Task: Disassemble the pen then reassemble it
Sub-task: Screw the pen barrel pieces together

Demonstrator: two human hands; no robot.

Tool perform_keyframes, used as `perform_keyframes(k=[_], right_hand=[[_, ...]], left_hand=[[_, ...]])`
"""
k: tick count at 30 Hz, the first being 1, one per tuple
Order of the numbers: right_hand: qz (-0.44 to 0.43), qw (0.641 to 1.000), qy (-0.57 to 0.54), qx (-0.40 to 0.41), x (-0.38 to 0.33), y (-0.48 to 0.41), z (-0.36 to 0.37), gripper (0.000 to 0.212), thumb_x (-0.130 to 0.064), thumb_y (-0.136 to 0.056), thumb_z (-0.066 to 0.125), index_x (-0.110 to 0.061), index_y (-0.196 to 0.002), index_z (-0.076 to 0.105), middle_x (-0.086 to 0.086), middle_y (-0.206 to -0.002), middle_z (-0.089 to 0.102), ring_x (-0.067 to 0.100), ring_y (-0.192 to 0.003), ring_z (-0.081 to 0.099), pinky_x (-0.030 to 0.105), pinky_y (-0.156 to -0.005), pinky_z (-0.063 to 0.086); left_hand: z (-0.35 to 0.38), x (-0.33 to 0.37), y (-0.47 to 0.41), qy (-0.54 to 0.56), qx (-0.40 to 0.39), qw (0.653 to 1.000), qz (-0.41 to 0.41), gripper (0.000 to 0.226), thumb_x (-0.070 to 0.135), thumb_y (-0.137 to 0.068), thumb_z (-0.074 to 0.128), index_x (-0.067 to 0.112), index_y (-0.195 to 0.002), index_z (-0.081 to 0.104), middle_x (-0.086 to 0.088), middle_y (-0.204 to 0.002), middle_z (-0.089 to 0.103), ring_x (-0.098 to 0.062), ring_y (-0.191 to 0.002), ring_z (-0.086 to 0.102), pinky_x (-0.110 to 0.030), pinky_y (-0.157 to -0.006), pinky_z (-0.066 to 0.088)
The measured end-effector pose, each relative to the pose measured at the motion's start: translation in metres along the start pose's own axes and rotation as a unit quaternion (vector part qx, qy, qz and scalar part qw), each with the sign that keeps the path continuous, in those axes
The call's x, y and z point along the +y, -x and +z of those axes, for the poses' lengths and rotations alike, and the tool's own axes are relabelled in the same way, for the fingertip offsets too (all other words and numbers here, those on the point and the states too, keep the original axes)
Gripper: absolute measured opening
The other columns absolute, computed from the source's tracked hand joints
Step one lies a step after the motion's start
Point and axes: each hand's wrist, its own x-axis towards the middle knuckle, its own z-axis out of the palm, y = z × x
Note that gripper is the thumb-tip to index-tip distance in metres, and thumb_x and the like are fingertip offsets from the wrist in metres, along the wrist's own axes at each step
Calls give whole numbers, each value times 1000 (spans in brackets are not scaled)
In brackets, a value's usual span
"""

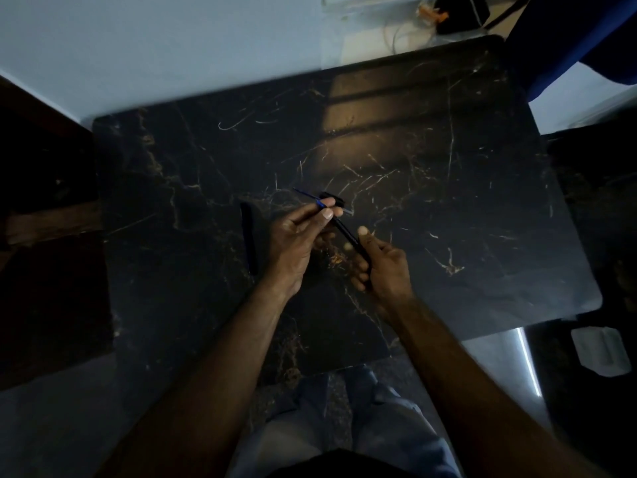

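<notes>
You are pinching the thin blue ink refill (312,198) in your left hand (296,232) and gripping the black pen barrel (346,234) in your right hand (382,267) above the counter's (448,201) middle, apparently mid-separation or mid-insertion, so next keep refill and barrel aligned.

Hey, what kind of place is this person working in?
Probably a room in a home or small office, though it is dim. The person stands at a dark marble-patterned table against a pale wall, with loose cables on a surface behind it and a pen part lying on the table.
</notes>
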Motion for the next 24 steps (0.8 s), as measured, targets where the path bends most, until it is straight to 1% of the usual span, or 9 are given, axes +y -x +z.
perform_keyframes(k=[2, 5, 9, 12, 14, 16, 19, 22, 24], right_hand=[[-27, 999, 30, -11, 1, 2, -1, 20, -23, -108, 63, -5, -100, 67, -1, -59, 49, 13, -49, 44, 28, -44, 41], [-86, 994, 66, 2, 3, 5, -1, 4, -7, -103, 68, -8, -102, 64, -6, -63, 63, 9, -53, 55, 26, -48, 50], [-59, 997, 48, -30, 7, 6, 0, 22, -19, -109, 61, -9, -91, 66, -3, -57, 47, 12, -50, 43, 31, -49, 41], [3, 998, -19, -63, 7, 7, 2, 45, -32, -114, 48, -5, -85, 69, 0, -55, 32, 13, -46, 31, 29, -47, 35], [11, 998, -35, -59, 7, 7, 1, 41, -32, -114, 50, -5, -92, 71, 1, -57, 32, 13, -48, 32, 29, -47, 36], [-15, 998, -26, -46, 7, 6, 2, 24, -27, -110, 58, -7, -105, 71, 0, -61, 40, 13, -52, 38, 31, -50, 40], [-91, 995, 42, -8, 6, 5, 2, 10, -14, -105, 65, -7, -98, 66, -11, -58, 52, 10, -52, 44, 30, -51, 45], [-60, 998, -12, -32, 6, 4, 5, 27, -20, -110, 58, -7, -88, 65, -7, -53, 42, 8, -45, 38, 28, -46, 41], [2, 996, -57, -74, 7, 4, 7, 40, -30, -114, 49, -7, -85, 64, -6, -50, 33, 8, -42, 32, 27, -46, 37]], left_hand=[[0, 2, 0, -7, 8, 1000, 13, 23, 5, -100, 70, 6, -123, 75, -9, -109, 83, -16, -108, 78, -25, -87, 59], [0, 4, 0, -25, 14, 999, 33, 24, 4, -98, 72, 4, -122, 75, -10, -109, 82, -15, -104, 78, -22, -83, 59], [-2, 5, -2, -19, -6, 999, 25, 26, 8, -100, 71, 3, -126, 74, -12, -110, 82, -18, -107, 77, -35, -97, 59], [-2, 9, -1, -39, -39, 998, 17, 26, 10, -102, 68, 6, -127, 73, -10, -111, 82, -18, -109, 77, -36, -100, 59], [-2, 10, 0, -44, -49, 998, 18, 25, 10, -103, 67, 8, -126, 74, -10, -112, 82, -19, -112, 76, -35, -100, 59], [-2, 10, 1, -39, -41, 998, 18, 24, 10, -102, 68, 8, -125, 74, -11, -113, 82, -20, -112, 76, -35, -98, 58], [-2, 8, 0, -38, -18, 999, 14, 23, 11, -100, 71, 8, -122, 76, -11, -111, 82, -21, -110, 77, -41, -99, 58], [-1, 8, 0, -26, -20, 999, 4, 21, 12, -101, 71, 11, -120, 77, -11, -112, 82, -24, -112, 76, -50, -103, 57], [-2, 11, 0, -32, -31, 999, 7, 22, 11, -102, 68, 10, -123, 76, -11, -112, 82, -22, -111, 77, -47, -101, 59]])
